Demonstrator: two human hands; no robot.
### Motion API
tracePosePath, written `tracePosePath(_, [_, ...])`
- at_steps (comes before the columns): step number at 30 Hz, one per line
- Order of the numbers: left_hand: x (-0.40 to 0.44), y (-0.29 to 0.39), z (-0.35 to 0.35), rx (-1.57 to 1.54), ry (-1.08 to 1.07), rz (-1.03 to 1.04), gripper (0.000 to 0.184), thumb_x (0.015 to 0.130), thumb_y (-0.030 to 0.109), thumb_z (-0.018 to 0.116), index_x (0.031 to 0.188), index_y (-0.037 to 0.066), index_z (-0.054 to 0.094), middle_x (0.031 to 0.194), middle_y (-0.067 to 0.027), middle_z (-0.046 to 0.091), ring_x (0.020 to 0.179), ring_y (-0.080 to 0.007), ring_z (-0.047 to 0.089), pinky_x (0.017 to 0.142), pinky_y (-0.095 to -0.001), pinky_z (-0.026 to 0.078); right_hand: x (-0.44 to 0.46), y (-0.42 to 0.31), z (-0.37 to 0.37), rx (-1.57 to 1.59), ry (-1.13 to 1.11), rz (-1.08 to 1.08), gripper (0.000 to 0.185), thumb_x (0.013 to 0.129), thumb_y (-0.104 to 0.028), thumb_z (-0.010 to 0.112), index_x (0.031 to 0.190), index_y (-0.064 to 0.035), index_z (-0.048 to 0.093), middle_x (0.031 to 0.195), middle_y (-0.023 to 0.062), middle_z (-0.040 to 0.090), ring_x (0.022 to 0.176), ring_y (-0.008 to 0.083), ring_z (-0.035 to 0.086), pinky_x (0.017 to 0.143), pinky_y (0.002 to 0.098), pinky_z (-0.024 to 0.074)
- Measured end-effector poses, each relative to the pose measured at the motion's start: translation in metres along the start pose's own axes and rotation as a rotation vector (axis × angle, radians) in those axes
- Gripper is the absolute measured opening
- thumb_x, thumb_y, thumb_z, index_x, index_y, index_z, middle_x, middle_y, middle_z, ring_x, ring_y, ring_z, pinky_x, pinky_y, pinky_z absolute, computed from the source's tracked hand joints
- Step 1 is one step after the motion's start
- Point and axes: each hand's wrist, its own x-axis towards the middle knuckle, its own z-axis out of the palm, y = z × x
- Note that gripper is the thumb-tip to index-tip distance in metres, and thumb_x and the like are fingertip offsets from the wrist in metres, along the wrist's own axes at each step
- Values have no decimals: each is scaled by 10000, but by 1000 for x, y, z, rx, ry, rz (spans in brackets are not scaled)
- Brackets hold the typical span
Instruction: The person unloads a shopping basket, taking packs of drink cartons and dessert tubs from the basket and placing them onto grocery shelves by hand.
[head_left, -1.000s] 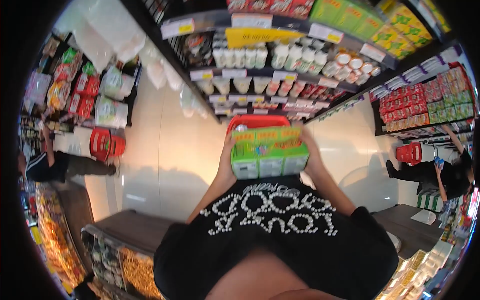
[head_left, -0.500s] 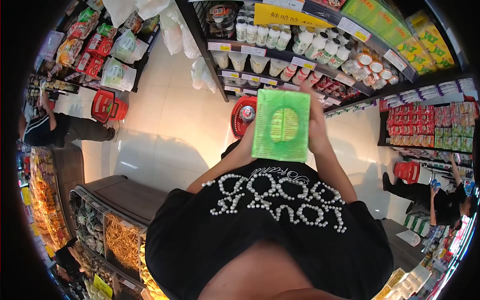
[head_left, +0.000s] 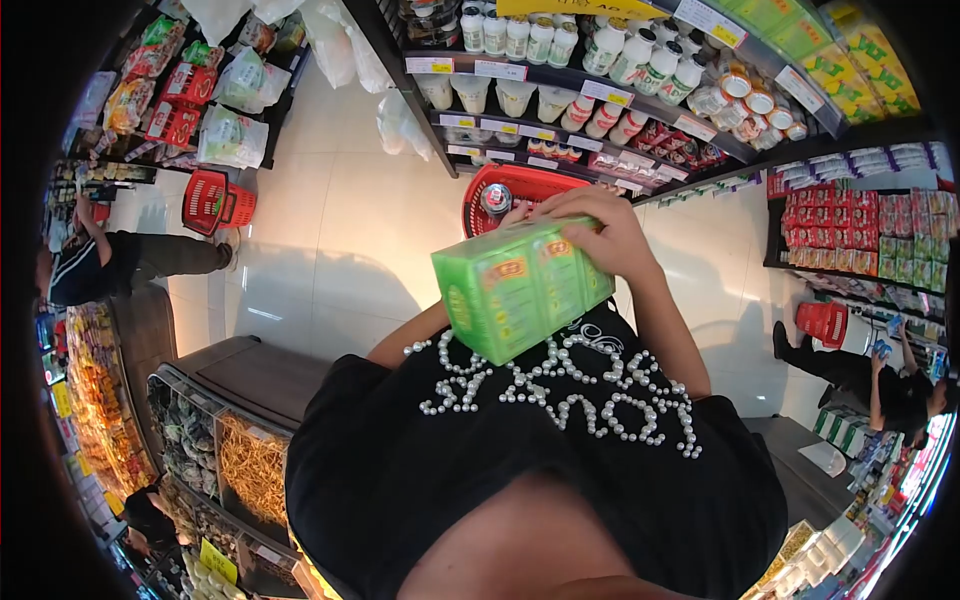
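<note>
A green, shiny film-wrapped multipack of cartons (head_left: 520,290) is held in front of my chest, tilted with its printed long side toward me. My right hand (head_left: 605,228) grips its right end, thumb on the near side and fingers over the top. My left hand (head_left: 517,213) supports it from behind; only some fingertips show at the far edge, and the palm is hidden by the pack. Just beyond stands a red shopping basket (head_left: 478,212) with a clear-looking container (head_left: 495,198) inside.
A chilled shelf (head_left: 560,75) with white bottles (head_left: 605,50) and cups lies ahead. Dark counters (head_left: 240,390) with dried goods stand at the left. One person (head_left: 95,262) is at the left near a red basket (head_left: 215,203), another person (head_left: 890,385) at the right.
The multipack has turned from its end face to its long printed side and tipped leftward. My right hand has moved over its top. More of the red basket shows.
</note>
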Motion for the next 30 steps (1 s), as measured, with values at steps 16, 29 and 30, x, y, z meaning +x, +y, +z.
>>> tracePosePath(16, [-39,-14,37,12,533,503,744,906,654,376,1348,59,441,1323,-176,505,1203,-339,506,992,-529,419,-55,62,25,1029,606,698,539,996,-461,321,1020,7,588,958,131,642,873,224,624,817,342,508])
tracePosePath(29, [-34,15,51,682,881,524,544,997,527,288,923,51,541,899,-122,628,797,-166,610,777,-301,510,-33,37,12,1019,712,683,595,996,-458,330,663,-17,552,762,153,629,773,230,609,806,352,486])
tracePosePath(30, [-35,16,52,684,878,532,543,998,525,286,911,52,538,888,-122,627,797,-167,609,779,-301,509,-32,38,12,999,694,664,595,996,-455,333,651,-21,549,746,152,626,765,228,607,795,347,483])
